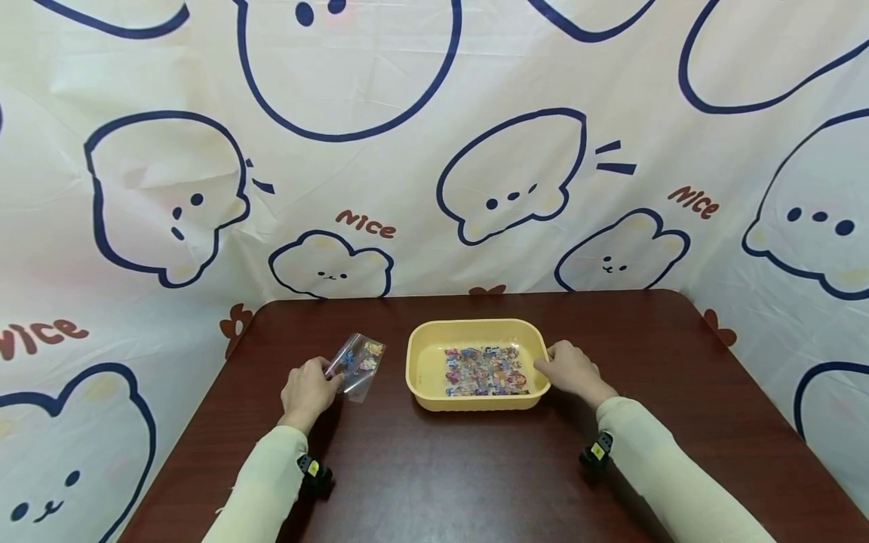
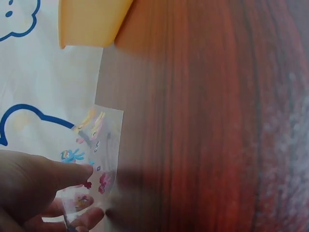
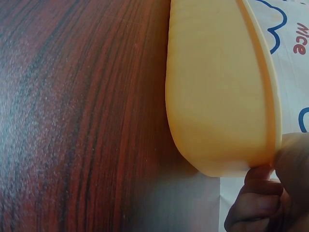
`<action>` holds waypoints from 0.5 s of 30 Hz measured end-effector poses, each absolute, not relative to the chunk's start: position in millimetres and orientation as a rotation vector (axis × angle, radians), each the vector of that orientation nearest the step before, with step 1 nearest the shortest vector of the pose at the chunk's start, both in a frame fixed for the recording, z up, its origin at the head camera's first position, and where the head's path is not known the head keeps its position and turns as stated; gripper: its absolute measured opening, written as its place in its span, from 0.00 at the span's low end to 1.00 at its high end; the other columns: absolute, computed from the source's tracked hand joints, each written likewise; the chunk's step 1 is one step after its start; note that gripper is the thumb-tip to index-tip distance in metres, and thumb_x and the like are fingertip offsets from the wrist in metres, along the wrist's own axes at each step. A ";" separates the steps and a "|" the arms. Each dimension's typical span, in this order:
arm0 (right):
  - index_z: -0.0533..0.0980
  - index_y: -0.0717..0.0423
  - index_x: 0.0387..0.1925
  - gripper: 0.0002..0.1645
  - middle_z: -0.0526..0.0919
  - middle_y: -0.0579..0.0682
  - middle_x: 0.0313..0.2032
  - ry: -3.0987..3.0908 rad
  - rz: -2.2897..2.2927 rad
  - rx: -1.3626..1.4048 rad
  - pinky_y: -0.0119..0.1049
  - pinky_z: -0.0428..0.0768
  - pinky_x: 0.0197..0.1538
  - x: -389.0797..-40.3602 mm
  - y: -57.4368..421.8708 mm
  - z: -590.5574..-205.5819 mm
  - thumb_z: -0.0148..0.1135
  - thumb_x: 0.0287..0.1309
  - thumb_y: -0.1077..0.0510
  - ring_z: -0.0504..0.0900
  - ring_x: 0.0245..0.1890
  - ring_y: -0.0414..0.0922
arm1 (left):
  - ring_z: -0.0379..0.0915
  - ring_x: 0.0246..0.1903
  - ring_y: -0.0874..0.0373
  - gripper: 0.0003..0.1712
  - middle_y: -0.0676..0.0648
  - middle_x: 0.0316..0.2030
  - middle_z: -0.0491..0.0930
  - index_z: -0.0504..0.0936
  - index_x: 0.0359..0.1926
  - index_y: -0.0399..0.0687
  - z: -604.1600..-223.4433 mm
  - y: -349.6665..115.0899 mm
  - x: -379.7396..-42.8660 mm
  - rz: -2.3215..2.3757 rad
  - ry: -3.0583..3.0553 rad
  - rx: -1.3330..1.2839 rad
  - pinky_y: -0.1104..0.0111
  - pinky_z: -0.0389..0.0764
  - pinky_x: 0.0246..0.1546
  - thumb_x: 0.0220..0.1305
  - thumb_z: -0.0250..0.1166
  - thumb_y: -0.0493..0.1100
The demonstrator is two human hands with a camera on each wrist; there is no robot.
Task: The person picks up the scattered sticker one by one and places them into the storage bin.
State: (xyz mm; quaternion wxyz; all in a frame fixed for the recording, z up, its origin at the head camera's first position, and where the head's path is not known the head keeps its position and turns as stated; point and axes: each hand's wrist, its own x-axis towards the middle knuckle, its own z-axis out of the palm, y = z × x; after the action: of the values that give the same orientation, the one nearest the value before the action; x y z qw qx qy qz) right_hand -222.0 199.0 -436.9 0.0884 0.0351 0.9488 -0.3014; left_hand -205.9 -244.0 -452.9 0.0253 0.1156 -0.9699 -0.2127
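My left hand [image 1: 308, 394] pinches a small clear plastic bag [image 1: 357, 366] between thumb and fingers, left of the yellow tray. Colourful cartoon stickers show through the bag, and the left wrist view has the thumb [image 2: 72, 175] pressed across its front. At the tray's right end, my right hand [image 1: 573, 369] grips the rim of the yellow tray [image 1: 475, 403], thumb over the edge and fingers curled beneath it in the right wrist view. Inside the tray lies a flat patch of many small colourful cartoon stickers [image 1: 485, 371].
The tray stands on a dark brown wooden table [image 1: 448, 475]. Behind and beside the table hangs a pale cloth [image 1: 407, 173] printed with blue bear outlines. A dark camera is strapped on each wrist over a light sleeve [image 1: 652, 452].
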 end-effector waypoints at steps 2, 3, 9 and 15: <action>0.82 0.58 0.29 0.16 0.82 0.47 0.21 2.828 -0.896 0.104 0.35 0.69 0.27 -222.0 199.0 -437.1 0.56 0.63 0.51 0.78 0.22 0.41 | 0.79 0.34 0.46 0.23 0.37 0.39 0.85 0.81 0.53 0.41 -451.7 -243.0 -205.4 -0.681 -2.998 0.365 0.60 0.72 0.23 0.65 0.67 0.52; 0.82 0.58 0.29 0.16 0.82 0.47 0.21 2.831 -0.894 0.105 0.35 0.69 0.27 -221.9 199.0 -437.3 0.56 0.63 0.51 0.78 0.22 0.41 | 0.79 0.33 0.47 0.24 0.37 0.38 0.85 0.80 0.54 0.41 -451.4 -242.6 -205.0 -0.692 -2.999 0.369 0.60 0.71 0.23 0.64 0.68 0.52; 0.82 0.58 0.29 0.16 0.82 0.47 0.21 2.841 -0.884 0.106 0.35 0.69 0.27 -222.4 199.1 -438.6 0.57 0.62 0.51 0.78 0.22 0.41 | 0.81 0.39 0.43 0.35 0.32 0.48 0.84 0.74 0.63 0.36 -452.0 -242.3 -202.8 -0.732 -3.020 0.354 0.55 0.77 0.28 0.63 0.69 0.54; 0.82 0.58 0.29 0.16 0.82 0.47 0.20 2.839 -0.885 0.112 0.35 0.69 0.27 -223.0 198.9 -439.7 0.57 0.62 0.51 0.77 0.21 0.41 | 0.72 0.58 0.31 0.41 0.29 0.61 0.76 0.67 0.71 0.35 -454.1 -243.7 -202.8 -0.756 -3.057 0.357 0.42 0.78 0.49 0.63 0.67 0.51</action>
State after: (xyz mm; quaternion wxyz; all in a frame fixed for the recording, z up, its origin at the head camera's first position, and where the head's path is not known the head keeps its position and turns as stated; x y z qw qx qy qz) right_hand -223.0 198.9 -439.7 0.0827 0.0374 0.9507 -0.2964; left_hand -202.8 -243.7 -454.1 -0.0139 0.1126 -0.9645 -0.2387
